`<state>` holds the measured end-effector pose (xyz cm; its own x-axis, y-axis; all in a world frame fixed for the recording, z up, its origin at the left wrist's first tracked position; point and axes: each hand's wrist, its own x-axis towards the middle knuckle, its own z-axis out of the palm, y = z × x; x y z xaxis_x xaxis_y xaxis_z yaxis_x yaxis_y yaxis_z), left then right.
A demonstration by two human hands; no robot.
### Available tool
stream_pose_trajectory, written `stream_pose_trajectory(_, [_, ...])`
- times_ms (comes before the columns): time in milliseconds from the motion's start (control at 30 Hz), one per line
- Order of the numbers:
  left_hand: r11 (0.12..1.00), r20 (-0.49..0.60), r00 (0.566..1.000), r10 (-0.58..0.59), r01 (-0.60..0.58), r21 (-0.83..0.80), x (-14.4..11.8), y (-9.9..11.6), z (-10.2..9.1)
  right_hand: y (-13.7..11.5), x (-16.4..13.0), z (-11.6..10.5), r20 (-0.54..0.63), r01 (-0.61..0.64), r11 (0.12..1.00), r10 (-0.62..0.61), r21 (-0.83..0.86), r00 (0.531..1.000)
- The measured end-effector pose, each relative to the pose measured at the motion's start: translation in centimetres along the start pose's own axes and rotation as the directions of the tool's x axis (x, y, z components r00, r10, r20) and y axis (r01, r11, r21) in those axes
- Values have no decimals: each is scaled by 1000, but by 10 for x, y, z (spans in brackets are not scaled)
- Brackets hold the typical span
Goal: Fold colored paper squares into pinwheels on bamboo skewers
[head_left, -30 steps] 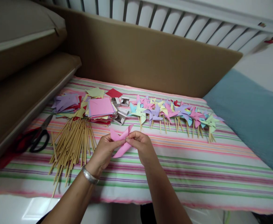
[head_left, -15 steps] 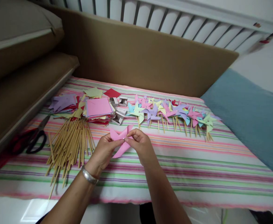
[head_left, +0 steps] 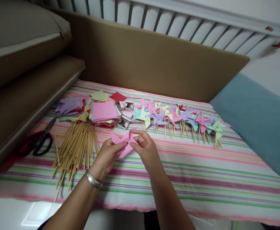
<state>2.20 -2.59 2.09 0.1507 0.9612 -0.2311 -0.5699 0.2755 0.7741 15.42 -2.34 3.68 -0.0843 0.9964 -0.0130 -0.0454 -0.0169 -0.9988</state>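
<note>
Between my two hands is a pink paper pinwheel (head_left: pixel 124 138), its blades folded in to a small dark spot at the centre. My left hand (head_left: pixel 109 154), with a silver bangle on the wrist, pinches its left side, thumb close to the centre. On the other side my right hand (head_left: pixel 145 147) grips a blade, thumb and fingers pressed near the middle. The pinwheel is held above the striped cloth (head_left: pixel 197 179). Whether anything is attached behind it is hidden.
Wooden sticks (head_left: pixel 76 147) lie fanned out on the left, beside black-handled scissors (head_left: pixel 44 137). Behind them are stacked paper squares (head_left: pixel 105 111), cut paper pieces (head_left: pixel 69 105) and small open boxes (head_left: pixel 125 119). Finished pinwheels on sticks (head_left: pixel 175 116) line the back right, before a brown board (head_left: pixel 154 60).
The pink pinwheel has turned slightly in my hands, and its centre now looks dark where a pale dot showed. The whole view has shifted a little.
</note>
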Motion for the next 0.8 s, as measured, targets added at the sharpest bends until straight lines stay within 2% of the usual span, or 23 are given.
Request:
stream_pose_trajectory(200, [990,-71,995,66,-57,133,-2,-5,-3,-1,-2,2,42,27,999,-26,-22,999])
stream_pose_trajectory(267, [982,-82,991,108,-93,164,-1,0,-6,-2,-2,1,14,20,1000,-20,8,1000])
stream_pose_trajectory(433, [961,-207,940,271,-251,118,-1,42,-25,3,3,-3,-130,23,999,-27,-29,991])
stream_pose_trajectory(533, [910,-339,854,395,-415,14,-3,70,-45,15,6,2,-96,-32,991,20,-129,995])
stream_pose_trajectory(633, [869,-443,798,408,-489,-81,-5,86,-61,31,10,22,2,-59,963,61,-263,998])
stream_pose_trajectory(700, [857,-457,798,394,-499,-133,-6,90,-67,38,17,44,67,-52,922,84,-384,994])
stream_pose_trajectory(767, [853,-439,812,386,-495,-165,-8,91,-69,41,26,67,106,-15,828,90,-560,990])
stream_pose_trajectory(800, [855,-424,820,384,-489,-173,-9,91,-70,40,32,78,109,-1,805,82,-593,991])
